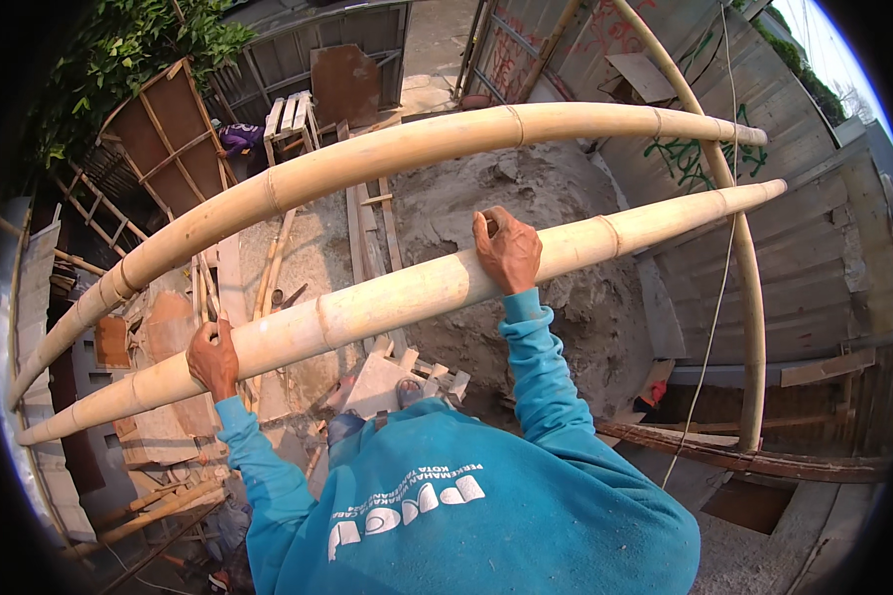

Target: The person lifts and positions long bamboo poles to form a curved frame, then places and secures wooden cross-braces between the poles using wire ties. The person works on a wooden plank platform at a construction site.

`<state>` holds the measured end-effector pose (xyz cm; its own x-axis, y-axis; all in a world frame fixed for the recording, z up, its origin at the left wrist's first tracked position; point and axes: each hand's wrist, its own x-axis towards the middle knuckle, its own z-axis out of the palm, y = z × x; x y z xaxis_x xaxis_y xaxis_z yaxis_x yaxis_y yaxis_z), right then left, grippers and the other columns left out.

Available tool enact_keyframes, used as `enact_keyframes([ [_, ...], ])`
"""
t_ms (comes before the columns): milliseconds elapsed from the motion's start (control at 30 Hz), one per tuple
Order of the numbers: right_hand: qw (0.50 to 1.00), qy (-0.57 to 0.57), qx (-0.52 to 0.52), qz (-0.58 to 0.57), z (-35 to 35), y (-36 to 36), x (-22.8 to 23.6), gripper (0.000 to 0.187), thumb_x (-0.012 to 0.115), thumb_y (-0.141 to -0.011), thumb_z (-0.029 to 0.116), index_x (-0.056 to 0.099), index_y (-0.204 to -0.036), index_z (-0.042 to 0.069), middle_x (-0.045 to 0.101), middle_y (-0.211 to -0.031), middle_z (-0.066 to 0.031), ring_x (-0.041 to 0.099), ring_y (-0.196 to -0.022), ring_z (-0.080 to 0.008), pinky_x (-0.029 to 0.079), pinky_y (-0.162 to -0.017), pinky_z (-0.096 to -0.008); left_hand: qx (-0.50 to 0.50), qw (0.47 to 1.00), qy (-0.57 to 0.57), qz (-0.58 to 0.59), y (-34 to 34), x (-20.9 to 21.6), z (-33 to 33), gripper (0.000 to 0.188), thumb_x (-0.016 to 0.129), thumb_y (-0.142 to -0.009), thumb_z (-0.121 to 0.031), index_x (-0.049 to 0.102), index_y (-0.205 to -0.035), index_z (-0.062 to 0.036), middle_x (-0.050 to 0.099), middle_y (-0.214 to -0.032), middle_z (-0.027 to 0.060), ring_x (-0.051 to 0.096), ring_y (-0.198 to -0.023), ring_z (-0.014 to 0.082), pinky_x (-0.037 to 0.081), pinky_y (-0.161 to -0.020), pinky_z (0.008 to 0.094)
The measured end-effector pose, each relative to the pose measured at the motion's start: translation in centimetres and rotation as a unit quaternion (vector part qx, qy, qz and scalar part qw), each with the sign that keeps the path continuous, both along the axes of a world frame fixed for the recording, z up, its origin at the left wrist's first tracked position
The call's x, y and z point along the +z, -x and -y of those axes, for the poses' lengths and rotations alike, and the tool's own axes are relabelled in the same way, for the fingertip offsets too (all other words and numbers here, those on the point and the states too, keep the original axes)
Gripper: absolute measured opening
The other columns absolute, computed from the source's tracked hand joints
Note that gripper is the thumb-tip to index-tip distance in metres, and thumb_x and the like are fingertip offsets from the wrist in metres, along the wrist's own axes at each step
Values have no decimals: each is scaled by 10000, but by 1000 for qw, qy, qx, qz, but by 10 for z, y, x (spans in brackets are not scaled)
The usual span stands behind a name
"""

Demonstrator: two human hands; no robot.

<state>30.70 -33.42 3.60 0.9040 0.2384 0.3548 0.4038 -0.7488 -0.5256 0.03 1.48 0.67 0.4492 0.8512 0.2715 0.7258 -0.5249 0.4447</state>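
Observation:
A thick pale bamboo pole (387,304) runs across in front of my chest, from low on the left up to the right. My left hand (214,361) is closed over its left part, with thumb and fingers curled at the far edge. Farther right, my right hand (509,250) is also closed on this pole, the fingers bent over its far side. Beyond it lies a second bamboo pole (397,151), touched by neither hand. The right ends of both poles cross a thinner upright bamboo post (748,297). My arms are in teal sleeves.
Far below are a grey sand heap (575,307), wooden planks (362,233) and scrap boards (174,337). A metal sheet wall (804,258) stands right, with a cable (721,297) hanging before it. Another person in purple (238,139) is at the far left, near a white slatted bench (288,119).

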Motion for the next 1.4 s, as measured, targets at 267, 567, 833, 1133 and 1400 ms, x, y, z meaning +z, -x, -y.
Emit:
enact_keyframes([
  [267, 1000, -5, 0, 6, 1, 0, 0, 240, 677, -911, 334, 746, -884, 105, 729, -741, -95, 711, -672, -275, 544, -635, -389, 8, 1000, -3, -21, 0, -5, -5, 470, 603, -930, -488, 708, -794, -51, 681, -799, 188, 638, -779, 380, 460, -734, 461],
  [567, 1000, 0, -1, 5, -2, 3, 7, 247, 672, -905, 333, 740, -888, 96, 736, -766, -109, 712, -684, -307, 547, -665, -400, 6, 1000, 12, 11, -1, -4, -1, 424, 655, -908, -411, 642, -731, -25, 651, -785, 187, 611, -785, 403, 449, -760, 478],
  [833, 1000, -3, 1, 1, -1, 2, 4, 242, 662, -905, 323, 728, -874, 93, 728, -750, -112, 698, -703, -330, 525, -705, -424, 5, 1000, -7, -1, -2, -1, -1, 415, 650, -906, -410, 649, -740, -29, 658, -797, 190, 617, -799, 408, 455, -765, 483],
  [1133, 1000, -16, 6, 7, -1, 3, 3, 241, 652, -912, 319, 730, -883, 92, 726, -753, -115, 691, -695, -326, 510, -717, -423, -2, 1000, -9, -2, 0, -4, -3, 475, 651, -912, -436, 600, -691, -20, 629, -738, 190, 596, -733, 389, 444, -722, 469],
  [1400, 1000, -24, 9, 13, -1, 2, 4, 264, 668, -920, 333, 739, -878, 83, 723, -741, -129, 700, -653, -300, 539, -618, -402, -3, 1000, -4, -3, 4, -11, -9, 518, 605, -915, -522, 671, -758, -33, 651, -762, 190, 613, -736, 374, 445, -715, 459],
])
